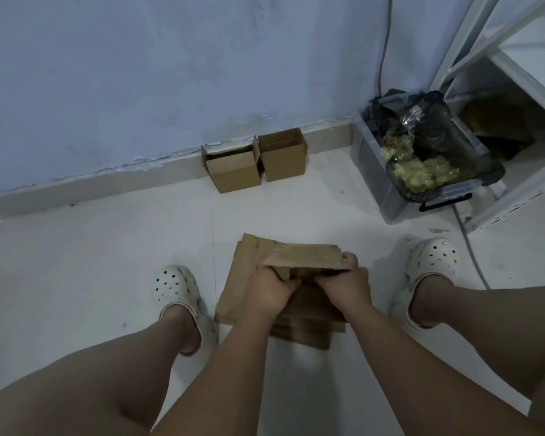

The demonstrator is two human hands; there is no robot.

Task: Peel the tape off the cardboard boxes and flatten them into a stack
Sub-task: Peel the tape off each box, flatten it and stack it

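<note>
my left grip (269, 291) and right grip (343, 286) both curl round a cardboard box (306, 258); flattened stack (236, 294) lies underneath on the floor (107, 262)

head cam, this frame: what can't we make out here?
Tape on the held box: head view, blurred; left hand and right hand cover its near side.
Flattened stack: sheet count unreadable; hands and forearms cover its middle.
Wider wall box, narrower wall box: insides hidden by their own walls; tape too small.
Brown object under the shelf: shadowed, partly behind its frame.
</note>
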